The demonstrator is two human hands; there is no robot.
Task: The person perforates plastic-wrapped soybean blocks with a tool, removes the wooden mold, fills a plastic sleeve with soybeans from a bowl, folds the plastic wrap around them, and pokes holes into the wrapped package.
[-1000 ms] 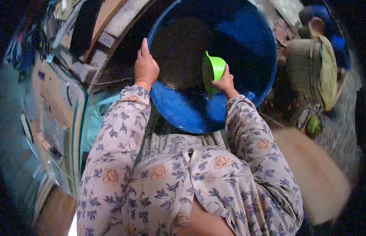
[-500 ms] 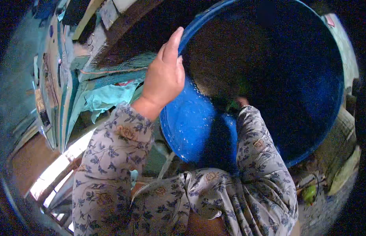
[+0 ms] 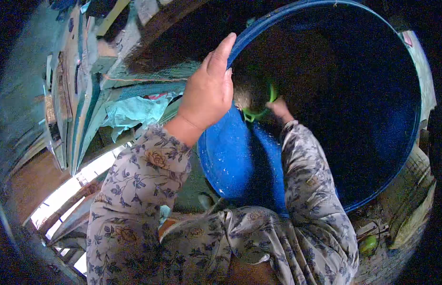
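A big blue plastic barrel (image 3: 230, 156) lies tipped with its wide mouth towards me. At the left of its mouth, my left hand (image 3: 209, 92) is closed on the rim, thumb side up. Deep inside, my right hand (image 3: 281, 109) grips the edge of a green plastic bowl-like vessel (image 3: 272, 92) with a curved rim and a small loop. Pale, grain-like stuff (image 3: 242, 96) shows beside and within that rim, against the barrel's lower left wall. Whitish specks cling to the lit blue wall. Much of the barrel's inside is in deep shadow.
Left of the barrel, a turquoise cloth or plastic sheet (image 3: 135, 111) hangs by stacked boards (image 3: 80, 95). Bright light enters through slatted gaps (image 3: 64, 204) at lower left. At lower right, a green round object (image 3: 368, 244) lies on the ground by a rough plank (image 3: 413, 216).
My right hand has moved up and left inside the barrel, bringing the green vessel into clearer view. My left hand keeps its hold on the rim; the view has shifted slightly.
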